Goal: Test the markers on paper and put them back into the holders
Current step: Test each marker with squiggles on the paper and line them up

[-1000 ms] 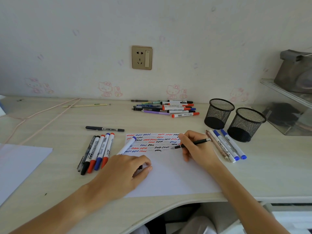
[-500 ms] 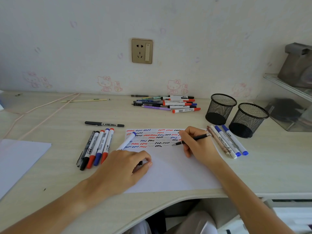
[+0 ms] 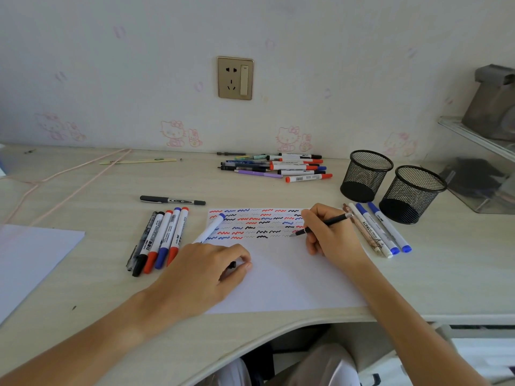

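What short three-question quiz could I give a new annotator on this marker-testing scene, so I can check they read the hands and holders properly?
1. True or false: both mesh holders are full of markers.
2. Which hand writes on the paper? A) left B) right
3. Fill in: the left hand grips a white marker with a ____ end.

Key: 1 false, no markers show in them; 2 B, the right hand has a thin black pen on the squiggles; 3 blue.

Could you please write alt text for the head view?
A right hand writes with a slim black pen on white squiggle-covered paper, while the left hand holds a blue-capped white marker; two black mesh holders stand empty.
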